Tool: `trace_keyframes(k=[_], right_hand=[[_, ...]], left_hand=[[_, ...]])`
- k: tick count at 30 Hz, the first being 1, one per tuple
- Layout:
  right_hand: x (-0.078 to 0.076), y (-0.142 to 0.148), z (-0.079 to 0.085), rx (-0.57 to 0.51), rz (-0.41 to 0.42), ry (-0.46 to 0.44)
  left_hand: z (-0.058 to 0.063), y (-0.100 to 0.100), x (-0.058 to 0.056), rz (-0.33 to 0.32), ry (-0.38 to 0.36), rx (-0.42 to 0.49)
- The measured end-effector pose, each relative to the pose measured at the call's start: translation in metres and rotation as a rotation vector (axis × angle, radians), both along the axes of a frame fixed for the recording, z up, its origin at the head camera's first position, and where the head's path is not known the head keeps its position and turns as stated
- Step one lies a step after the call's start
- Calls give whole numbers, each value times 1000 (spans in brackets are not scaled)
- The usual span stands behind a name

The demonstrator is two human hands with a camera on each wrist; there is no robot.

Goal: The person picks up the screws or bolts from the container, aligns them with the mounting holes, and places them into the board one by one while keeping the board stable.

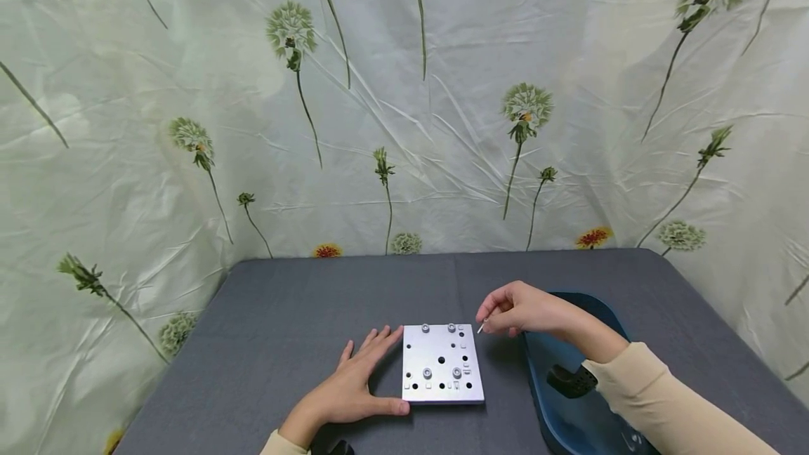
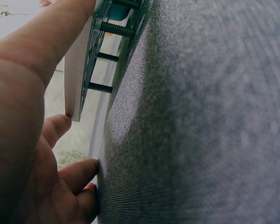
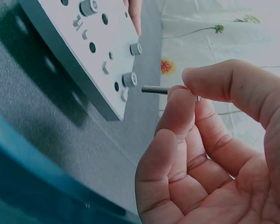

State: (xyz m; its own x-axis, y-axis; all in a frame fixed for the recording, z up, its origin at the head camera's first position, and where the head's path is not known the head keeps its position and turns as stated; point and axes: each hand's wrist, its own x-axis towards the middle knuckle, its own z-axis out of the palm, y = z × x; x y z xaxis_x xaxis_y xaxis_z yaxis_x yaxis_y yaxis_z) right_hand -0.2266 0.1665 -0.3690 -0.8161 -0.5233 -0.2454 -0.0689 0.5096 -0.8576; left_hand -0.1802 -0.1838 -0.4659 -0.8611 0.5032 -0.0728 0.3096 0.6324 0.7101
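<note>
A creased pale curtain [image 1: 455, 125] printed with dandelions spans the background behind your table [image 1: 303, 314], spread with dark grey cloth. At your right sits a blue tub [image 1: 556, 353], your cream sleeve [image 1: 682, 399] crossing above it. Your left hand [image 1: 360, 385] is spread wide, fingers nearly straight, its thumb against the near left corner of a metal plate and its index finger at the far left corner. Your right hand [image 1: 515, 310], beyond the plate's right edge, is drawn into a fingertip pinch on a single screw. Between your hands, the silver metal plate [image 1: 442, 372] lies face up, dotted with holes and raised above the cloth; threaded shanks [image 2: 116, 29] project from its underside, though whether every tip touches the cloth you cannot tell. Four socket-head cap screws [image 3: 129, 79] stand in its face, two along the far edge, two nearer you. The pinched screw [image 3: 155, 89], head mostly hidden by your fingers, points its threaded end toward the plate's far right corner, just beside it.
</note>
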Motion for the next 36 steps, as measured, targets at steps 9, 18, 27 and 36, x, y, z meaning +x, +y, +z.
trace_keyframes(k=[9, 18, 27, 36], right_hand=[[-1, -13, -9, -1, 10, -1], [-1, -27, -15, 3, 27, 2], [-3, -34, -26, 2, 43, 9], [-3, -40, -28, 6, 55, 7]], left_hand=[[1, 0, 1, -5, 10, 8], [0, 1, 0, 5, 10, 4], [-2, 1, 0, 0, 13, -3], [-2, 1, 0, 6, 2, -3]])
